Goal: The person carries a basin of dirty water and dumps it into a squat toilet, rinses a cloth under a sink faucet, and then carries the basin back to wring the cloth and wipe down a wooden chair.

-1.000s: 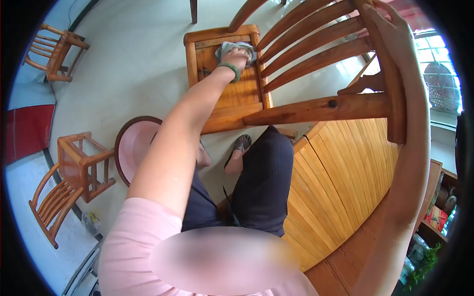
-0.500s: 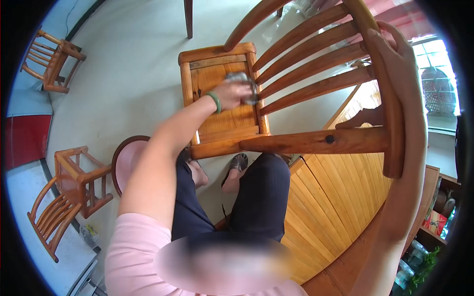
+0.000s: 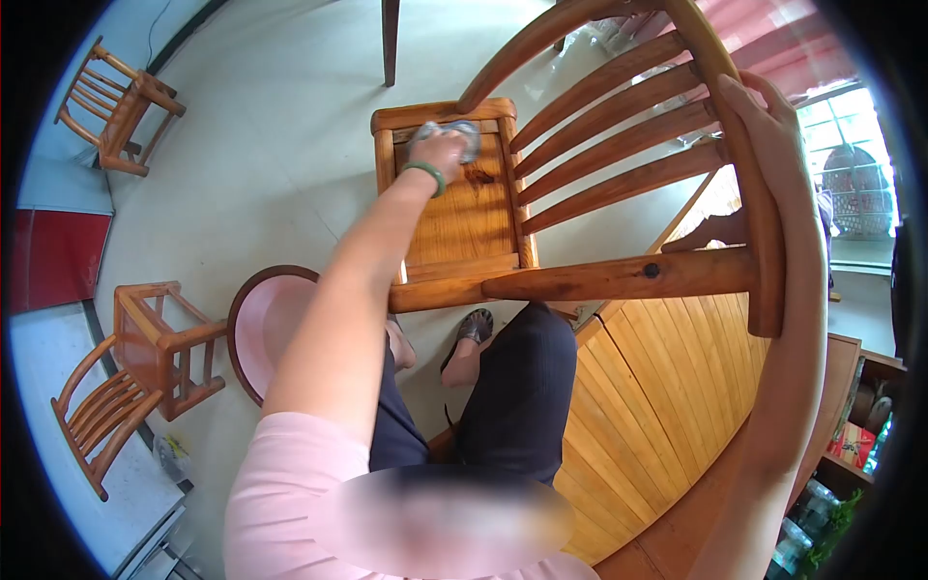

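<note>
A wooden chair with a slatted back stands tilted in front of me, its back toward the right. My left hand, below a green bracelet, is closed on a grey cloth and presses it on the upper part of the seat. Along the outer rail of the backrest, my right hand is wrapped round the wood near its upper end, with the forearm running down beside it.
A pink basin with a dark rim is on the floor by my left leg. Two more wooden chairs stand at the left. A slatted wooden tabletop lies at the right, beside shelves with jars and a plant.
Over the last second my left hand has slid the cloth down the seat toward the backrest, then back up and left. My right hand has kept its hold on the chair.
</note>
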A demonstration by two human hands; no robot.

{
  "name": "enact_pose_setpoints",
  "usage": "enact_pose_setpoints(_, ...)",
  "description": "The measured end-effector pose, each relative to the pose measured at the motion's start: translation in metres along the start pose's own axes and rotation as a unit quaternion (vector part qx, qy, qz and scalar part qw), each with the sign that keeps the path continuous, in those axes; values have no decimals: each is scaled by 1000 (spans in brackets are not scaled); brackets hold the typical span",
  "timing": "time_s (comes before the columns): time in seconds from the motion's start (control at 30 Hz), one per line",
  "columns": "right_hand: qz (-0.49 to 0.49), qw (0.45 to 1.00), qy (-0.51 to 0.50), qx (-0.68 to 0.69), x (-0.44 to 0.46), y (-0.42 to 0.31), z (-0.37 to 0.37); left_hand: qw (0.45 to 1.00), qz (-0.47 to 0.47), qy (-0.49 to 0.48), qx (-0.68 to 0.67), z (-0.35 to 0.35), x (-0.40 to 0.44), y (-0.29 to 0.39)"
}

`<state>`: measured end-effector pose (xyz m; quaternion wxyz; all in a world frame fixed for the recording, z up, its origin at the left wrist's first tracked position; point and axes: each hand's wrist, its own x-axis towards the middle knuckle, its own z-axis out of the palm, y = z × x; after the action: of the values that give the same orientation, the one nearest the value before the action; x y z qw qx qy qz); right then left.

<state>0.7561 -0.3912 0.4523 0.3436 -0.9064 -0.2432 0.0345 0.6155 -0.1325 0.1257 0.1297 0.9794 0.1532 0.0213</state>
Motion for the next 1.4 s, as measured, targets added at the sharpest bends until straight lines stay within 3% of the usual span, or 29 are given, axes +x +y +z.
enact_pose_setpoints(0.07,0,1000,-3,0,0,1,1,997,-63,-42,-7,-8,-17,-28)
enact_pose_setpoints(0.23,-6,1000,18,-13,0,-2,2,985,-99,-95,106,-35,-21,-19)
enact_pose_setpoints(0.33,-3,1000,13,-22,0,-1,3,985,-130,-104,-40,-18,3,-5)
enact_pose_setpoints(0.43,3,1000,13,-18,0,-3,3,994,-104,-23,-6,15,30,28)
enact_pose_setpoints(0.63,-28,998,24,-42,8,3,3,978,-164,-128,28,3,58,70)
enact_pose_setpoints(0.7,-52,997,36,-52,5,7,4,979,-156,-132,19,10,53,65)
enact_pose_setpoints(0.77,-14,1000,-1,-6,3,0,3,986,-100,-47,-129,29,54,42)
enact_pose_setpoints(0.8,-18,1000,0,-5,2,-2,4,972,-72,-110,-196,30,54,31)
enact_pose_setpoints(0.9,-11,1000,12,24,-1,-4,6,972,55,-150,-171,17,8,43)
enact_pose_setpoints(0.97,-7,1000,14,2,-2,-5,6,948,118,-270,-116,12,-16,55)
enact_pose_setpoints(1.07,-9,1000,12,-2,0,-6,4,958,169,-224,-50,-3,-28,53)
enact_pose_setpoints(1.13,-3,1000,14,-12,-2,-4,5,974,224,11,-41,26,-11,27)
enact_pose_setpoints(1.23,-12,999,13,-36,4,-5,4,996,71,-22,55,8,27,37)
enact_pose_setpoints(1.33,32,999,-5,-11,3,-4,2,994,-2,61,91,21,47,52)
enact_pose_setpoints(1.4,-2,1000,-9,-16,3,-2,1,997,-18,71,38,26,53,59)
